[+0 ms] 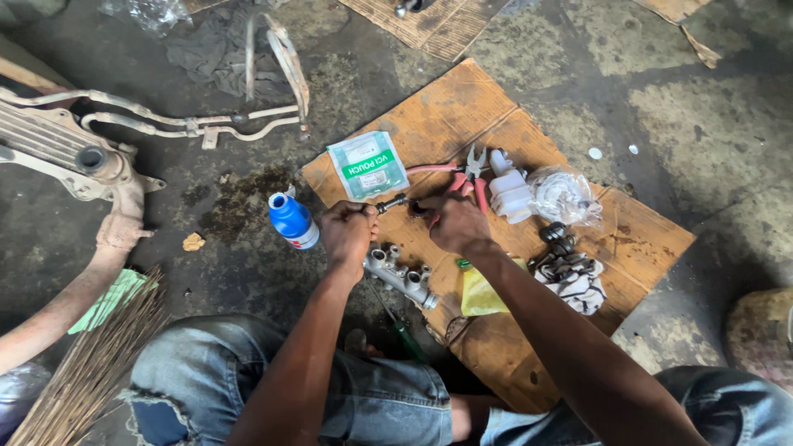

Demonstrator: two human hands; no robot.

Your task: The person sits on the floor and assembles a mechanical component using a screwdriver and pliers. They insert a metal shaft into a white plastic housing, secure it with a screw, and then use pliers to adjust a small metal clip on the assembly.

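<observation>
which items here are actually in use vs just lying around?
In use:
- left hand and right hand, both gripping a small dark rod-like part
- grey metal valve block just below them

Lying about:
- red-handled pliers
- blue bottle
- green-and-white pouch
- yellow rag
- green-handled screwdriver

A stained, cracked concrete floor spreads all around in flat daylight, with dark oil patches to the left of the hands. A worn cardboard sheet lies under and beyond them. Another cardboard piece lies farther off at the top.
</observation>
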